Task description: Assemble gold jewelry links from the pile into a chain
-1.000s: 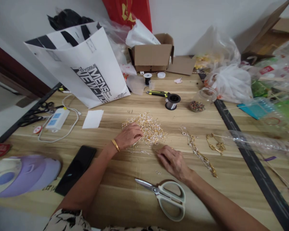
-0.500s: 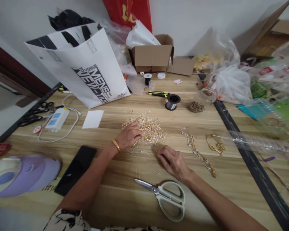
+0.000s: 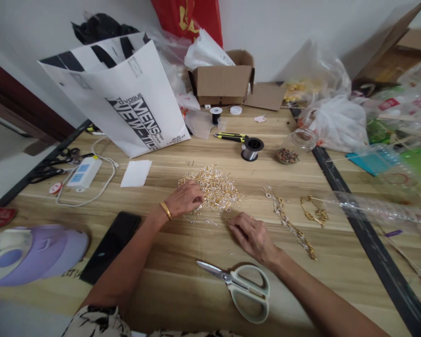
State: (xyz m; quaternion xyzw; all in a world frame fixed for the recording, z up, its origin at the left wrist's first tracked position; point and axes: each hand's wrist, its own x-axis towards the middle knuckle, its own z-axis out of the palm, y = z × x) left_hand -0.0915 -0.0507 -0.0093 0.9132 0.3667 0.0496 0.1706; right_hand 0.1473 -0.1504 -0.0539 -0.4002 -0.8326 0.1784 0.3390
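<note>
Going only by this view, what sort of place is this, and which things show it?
Perhaps a small craft workspace for jewelry: a pile of tiny gold- and silver-coloured pieces, a wound spool and scissors lie on the wood-grained table.

Table (image 3: pixel 168 290), wood-grain, crowded. Middle: bead heap (image 3: pixel 220 187). Right of it: chains (image 3: pixel 285 217). Near side: scissors (image 3: pixel 228 278), phone (image 3: pixel 109 244). Far side: spool (image 3: pixel 252 150), cutter (image 3: pixel 229 137), jar (image 3: pixel 303 139), printed bag (image 3: pixel 126 98). Left: paper (image 3: pixel 136 173), power strip (image 3: pixel 84 173).

Undersides of both hands (image 3: pixel 185 198) (image 3: pixel 253 235) hidden, gold-and-silver pile (image 3: pixel 220 186) too fine to itemise, red bag (image 3: pixel 207 18) cut off above.
</note>
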